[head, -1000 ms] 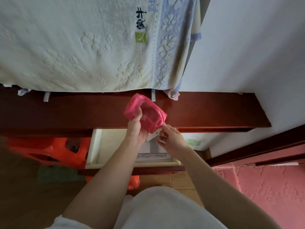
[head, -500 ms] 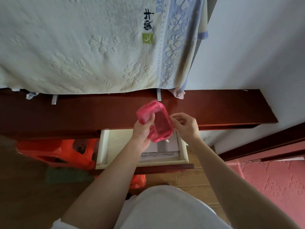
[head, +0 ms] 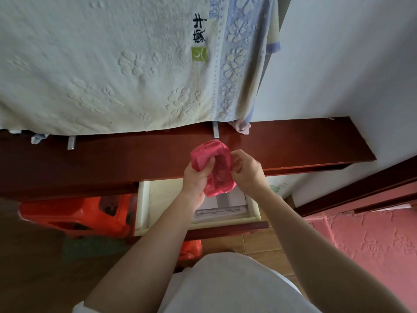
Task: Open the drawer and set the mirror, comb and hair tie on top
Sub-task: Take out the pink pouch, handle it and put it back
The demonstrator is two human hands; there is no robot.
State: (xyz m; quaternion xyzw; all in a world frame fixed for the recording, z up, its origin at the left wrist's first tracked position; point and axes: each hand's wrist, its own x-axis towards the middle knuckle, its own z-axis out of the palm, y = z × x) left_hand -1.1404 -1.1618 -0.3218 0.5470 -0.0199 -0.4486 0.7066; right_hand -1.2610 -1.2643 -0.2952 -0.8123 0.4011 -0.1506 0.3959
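The cream-lined drawer (head: 143, 199) under the dark red wooden top (head: 112, 161) stands pulled out, with white papers (head: 225, 205) lying inside. Above it I hold a translucent pink pouch (head: 220, 170) in both hands. My left hand (head: 196, 179) grips its left side with the thumb pressed into it. My right hand (head: 247, 171) clasps its right edge. Something dark and ribbed shows faintly through the pouch; I cannot tell what it is. No mirror, comb or hair tie is plainly visible.
A pale embossed towel (head: 112, 64) hangs over the back of the wooden top. An orange plastic stool (head: 79, 213) sits under the top at the left. A white wall (head: 349, 64) and a pink textured surface (head: 372, 240) lie to the right.
The pink pouch has turned more upright and narrower in my hands. My right hand came up from below the pouch and closed on its right edge.
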